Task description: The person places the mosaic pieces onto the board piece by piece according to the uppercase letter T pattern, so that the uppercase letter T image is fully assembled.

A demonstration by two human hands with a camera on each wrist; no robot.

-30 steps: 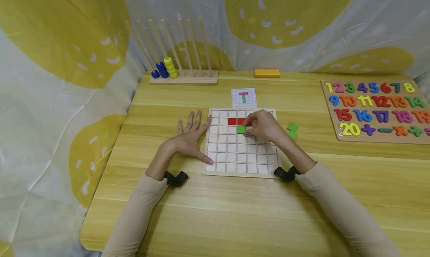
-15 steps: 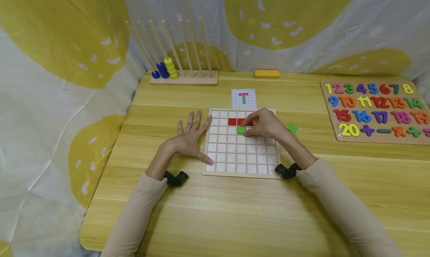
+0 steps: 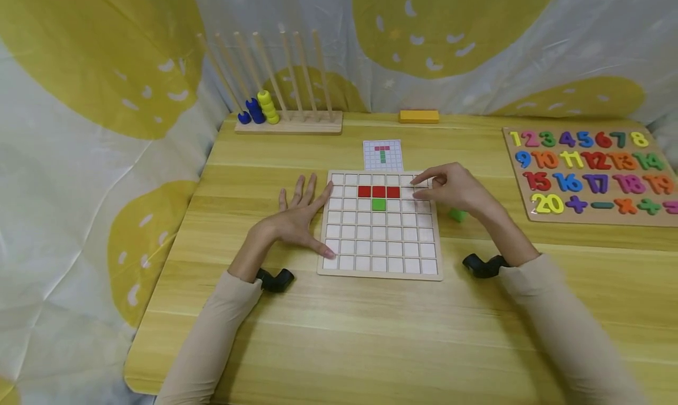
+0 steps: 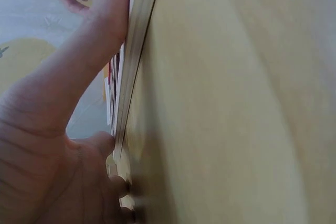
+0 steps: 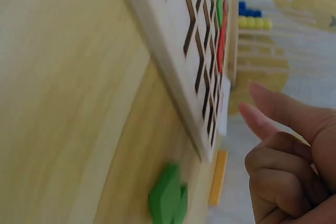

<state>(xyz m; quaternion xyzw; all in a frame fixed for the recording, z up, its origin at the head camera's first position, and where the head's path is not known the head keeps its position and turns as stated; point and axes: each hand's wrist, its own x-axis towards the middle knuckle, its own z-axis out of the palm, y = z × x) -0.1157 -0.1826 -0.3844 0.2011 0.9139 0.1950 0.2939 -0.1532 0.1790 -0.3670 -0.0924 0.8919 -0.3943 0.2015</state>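
Note:
A white gridded wooden board [image 3: 378,275] lies flat on the table. Three red square tiles [image 3: 378,191] sit in a row in its second row of cells, with one green tile [image 3: 378,205] below the middle one. Along the board's left side my left hand [image 3: 296,222] is spread, thumb and index finger at the rim. My right hand [image 3: 458,190] hovers over the upper right corner; in the right wrist view its thumb and index finger stand apart, nothing between them, the other fingers bent. Loose green tiles [image 5: 164,198] lie on the table right of the board, partly hidden by that hand.
A small card [image 3: 382,156] printed with a red and green T lies just behind the board. At the back stand a peg rack [image 3: 288,125] with blue and yellow beads and an orange block [image 3: 419,116]. A number puzzle board [image 3: 593,175] lies at the right.
My right hand has let go of the green tile, which stays in its cell, and moved right toward the loose tiles, uncovering the third red tile. The left hand stays put.

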